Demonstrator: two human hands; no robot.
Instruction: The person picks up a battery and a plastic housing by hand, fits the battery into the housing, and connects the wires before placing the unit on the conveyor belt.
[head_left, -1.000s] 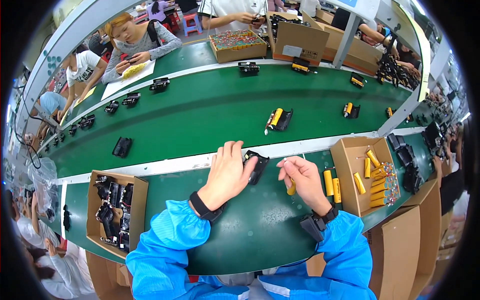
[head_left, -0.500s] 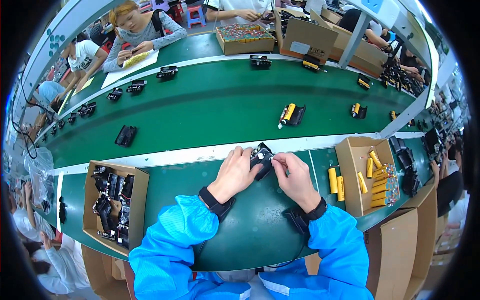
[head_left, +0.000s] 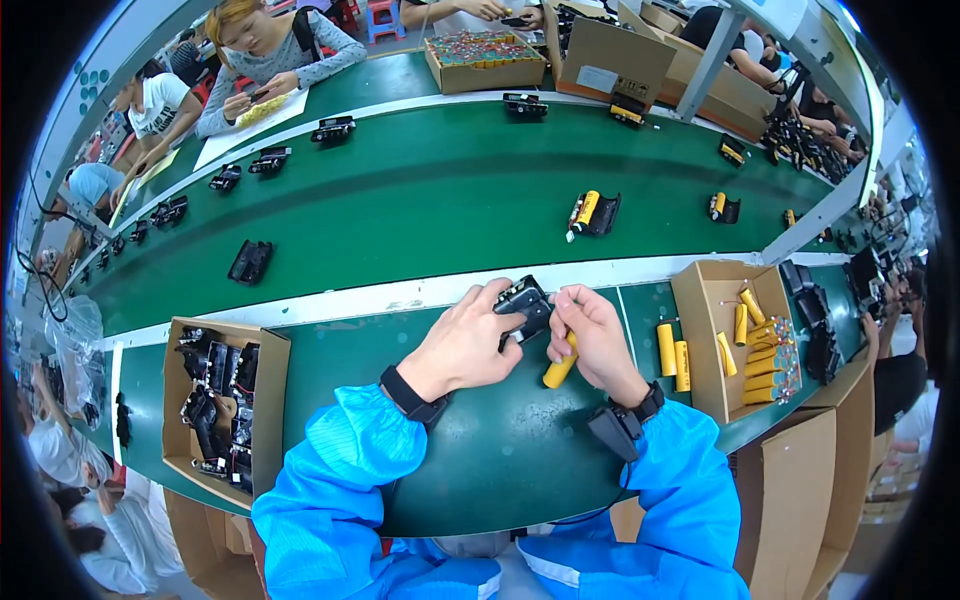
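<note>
My left hand (head_left: 470, 345) is closed around a black plastic housing (head_left: 522, 305) with small electronic parts inside, held just short of the white strip along the green bench. At the housing's right edge, my right hand (head_left: 590, 335) is closed, thumb and forefinger pinched near a thin wire or plug too small to make out. A yellow cylindrical battery (head_left: 562, 368) hangs below those fingers, gripped in the same hand, its upper end hidden by them. Two loose yellow batteries (head_left: 667, 350) lie on the bench to the right of my right hand.
A cardboard box of black housings (head_left: 270, 410) stands at left. At right is a box of yellow batteries (head_left: 700, 400), with black parts (head_left: 820, 340) beyond. Across the strip, the green belt (head_left: 420, 220) carries a housing with a battery (head_left: 595, 213) and an empty housing (head_left: 250, 262). Co-workers sit opposite.
My right hand has turned and lifted slightly, and the yellow battery now shows below its fingers. The housing in my left hand has tilted, showing more of its inside.
</note>
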